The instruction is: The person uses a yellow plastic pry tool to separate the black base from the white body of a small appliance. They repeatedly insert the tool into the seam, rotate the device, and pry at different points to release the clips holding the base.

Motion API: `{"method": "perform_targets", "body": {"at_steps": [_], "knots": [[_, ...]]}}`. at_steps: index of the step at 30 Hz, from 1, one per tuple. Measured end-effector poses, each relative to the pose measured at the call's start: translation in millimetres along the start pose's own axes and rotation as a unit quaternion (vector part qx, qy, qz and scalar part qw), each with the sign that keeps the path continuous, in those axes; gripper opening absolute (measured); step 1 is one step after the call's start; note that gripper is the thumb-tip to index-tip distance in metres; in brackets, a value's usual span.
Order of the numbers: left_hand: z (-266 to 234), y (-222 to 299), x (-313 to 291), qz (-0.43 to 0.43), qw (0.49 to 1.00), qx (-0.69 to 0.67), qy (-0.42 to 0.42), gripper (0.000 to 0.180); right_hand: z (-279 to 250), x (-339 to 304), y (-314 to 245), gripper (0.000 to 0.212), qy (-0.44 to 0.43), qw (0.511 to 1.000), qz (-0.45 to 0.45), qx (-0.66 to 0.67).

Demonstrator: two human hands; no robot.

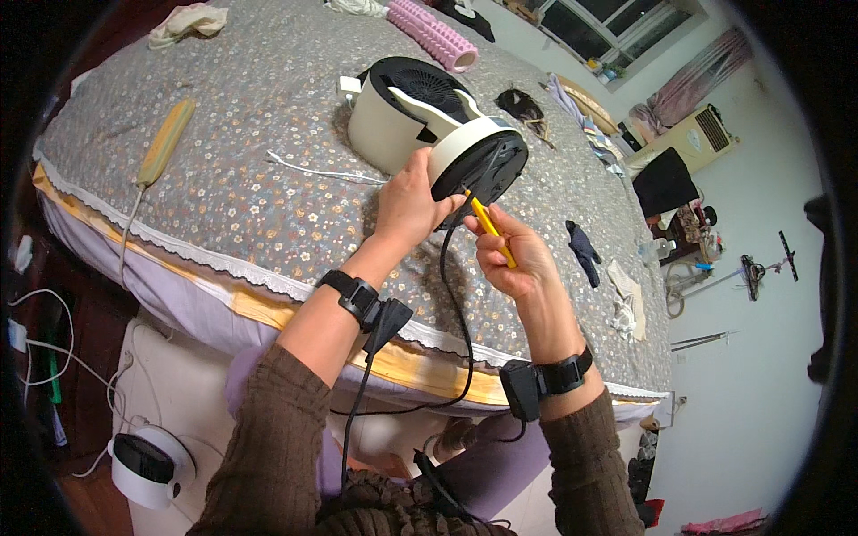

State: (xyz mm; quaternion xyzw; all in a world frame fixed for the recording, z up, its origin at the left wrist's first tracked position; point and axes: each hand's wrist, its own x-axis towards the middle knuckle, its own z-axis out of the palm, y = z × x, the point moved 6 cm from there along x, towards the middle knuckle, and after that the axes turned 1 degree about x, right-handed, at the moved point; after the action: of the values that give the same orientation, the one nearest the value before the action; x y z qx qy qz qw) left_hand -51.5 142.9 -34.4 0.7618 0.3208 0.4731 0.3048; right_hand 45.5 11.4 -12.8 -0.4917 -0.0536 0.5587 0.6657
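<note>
A white and black fan lies on its side on the bed. Its round base is tipped toward me, so the black underside shows. My left hand grips the lower edge of that base, thumb stretched along the underside. In my right hand is a slim yellow-handled tool, pinched between thumb and fingers. Its far end points at the underside of the base, close to my left thumb; I cannot make out its tip. A black cord hangs from the base and runs down past the bed's edge.
The flowered bedspread carries a white cable, a pink foam roller, a yellow corded paddle-shaped thing and dark cloth pieces. A white round device stands on the floor at lower left, among loose cables.
</note>
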Motion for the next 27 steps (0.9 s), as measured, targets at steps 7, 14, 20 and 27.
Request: {"method": "perform_targets", "body": {"at_steps": [7, 14, 20, 27], "knots": [[-1, 2, 1, -0.017, 1.0, -0.008, -0.013, 0.075, 25, -25, -32, 0.06, 0.028, 0.75, -0.256, -0.61], [-1, 3, 3, -0.015, 1.0, -0.015, -0.014, 0.075, 42, -41, -24, 0.023, 0.077, 0.367, -0.473, -0.797], [0, 1, 3, -0.007, 1.0, -0.01, -0.007, 0.076, 44, -40, -24, 0.019, 0.106, 0.337, -0.454, -0.818], [-1, 0, 5, -0.003, 1.0, 0.0, -0.021, 0.078, 29, -56, -38, 0.02, 0.11, 0.458, -0.506, -0.723]]}}
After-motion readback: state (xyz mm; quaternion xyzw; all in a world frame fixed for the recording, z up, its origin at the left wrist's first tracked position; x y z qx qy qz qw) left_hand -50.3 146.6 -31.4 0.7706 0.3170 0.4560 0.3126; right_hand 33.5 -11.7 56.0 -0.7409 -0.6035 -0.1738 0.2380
